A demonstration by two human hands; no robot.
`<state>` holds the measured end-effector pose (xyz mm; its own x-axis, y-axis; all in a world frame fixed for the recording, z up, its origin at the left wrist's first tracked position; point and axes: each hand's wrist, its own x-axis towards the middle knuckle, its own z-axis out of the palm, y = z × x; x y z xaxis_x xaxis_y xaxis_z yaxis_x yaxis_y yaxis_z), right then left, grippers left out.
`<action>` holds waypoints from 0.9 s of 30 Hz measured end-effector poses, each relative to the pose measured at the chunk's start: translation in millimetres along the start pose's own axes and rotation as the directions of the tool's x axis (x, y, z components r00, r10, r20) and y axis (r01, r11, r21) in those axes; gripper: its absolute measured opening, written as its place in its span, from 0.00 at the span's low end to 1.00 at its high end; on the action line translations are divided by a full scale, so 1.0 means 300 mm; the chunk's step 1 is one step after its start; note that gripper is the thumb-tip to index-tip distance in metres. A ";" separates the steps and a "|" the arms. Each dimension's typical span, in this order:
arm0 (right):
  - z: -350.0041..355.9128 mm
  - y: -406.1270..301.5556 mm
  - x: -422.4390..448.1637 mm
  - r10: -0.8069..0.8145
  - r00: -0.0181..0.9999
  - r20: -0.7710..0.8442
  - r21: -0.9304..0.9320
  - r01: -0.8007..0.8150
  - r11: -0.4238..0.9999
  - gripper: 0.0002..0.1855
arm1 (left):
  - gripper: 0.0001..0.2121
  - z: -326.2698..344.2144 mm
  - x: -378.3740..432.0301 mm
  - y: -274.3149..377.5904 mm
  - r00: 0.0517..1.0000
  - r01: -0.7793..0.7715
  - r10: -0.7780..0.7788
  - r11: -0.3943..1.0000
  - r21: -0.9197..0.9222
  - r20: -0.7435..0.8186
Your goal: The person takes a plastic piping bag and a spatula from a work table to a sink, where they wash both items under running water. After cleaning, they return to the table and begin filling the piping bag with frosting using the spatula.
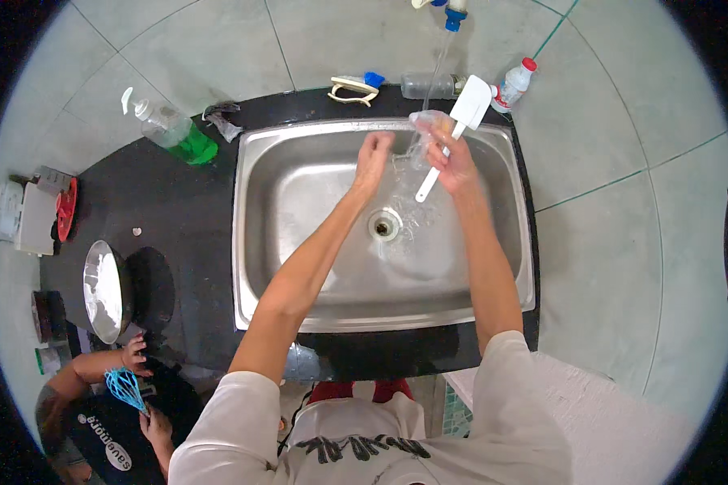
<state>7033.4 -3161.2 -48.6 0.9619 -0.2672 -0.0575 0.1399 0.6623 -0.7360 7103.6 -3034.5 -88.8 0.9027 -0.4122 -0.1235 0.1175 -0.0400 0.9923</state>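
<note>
My right hand (459, 165) grips a white spatula (473, 100), its flat head up towards the wall and its handle slanting down over the sink. The same hand also holds a clear plastic item (421, 153), a bag or a thin cup, wet and partly blurred. Water from the blue-tipped faucet (455, 21) runs down onto it. Left of the stream is my left hand (374, 156), fingers curled in; whether they hold anything is hidden. Both hands are over the stainless steel sink (315, 242), where water splashes near the drain (384, 225).
Behind the sink are a scrub brush (355, 88), a clear bottle lying down (428, 86) and a red-capped bottle (515, 85). A green soap dispenser (179, 136) and metal bowl (105, 291) stand on the left counter. Another person's hand (156, 424) holds a blue whisk (125, 388).
</note>
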 end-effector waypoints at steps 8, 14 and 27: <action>0.076 0.094 0.003 -0.201 0.933 -0.300 -0.333 0.095 0.938 0.09 | 0.27 0.112 0.069 0.072 0.993 0.111 -0.115 0.978 -0.176 -0.011; 0.058 0.069 -0.096 -0.128 0.923 -0.362 -0.561 -0.107 0.821 0.06 | 0.14 0.111 0.167 0.067 0.897 -0.435 0.411 0.884 -0.169 -0.160; -0.016 0.146 -0.168 -0.474 0.876 0.090 -0.965 0.195 0.176 0.19 | 0.15 0.082 0.068 0.227 0.977 -0.115 0.173 0.923 0.368 -0.128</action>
<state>6989.9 -3122.3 -81.2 0.7975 -0.4847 0.3592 -0.0145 -0.6106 -0.7918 7119.9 -3068.0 -23.6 0.9550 -0.2926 0.0495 -0.1479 -0.3246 0.9342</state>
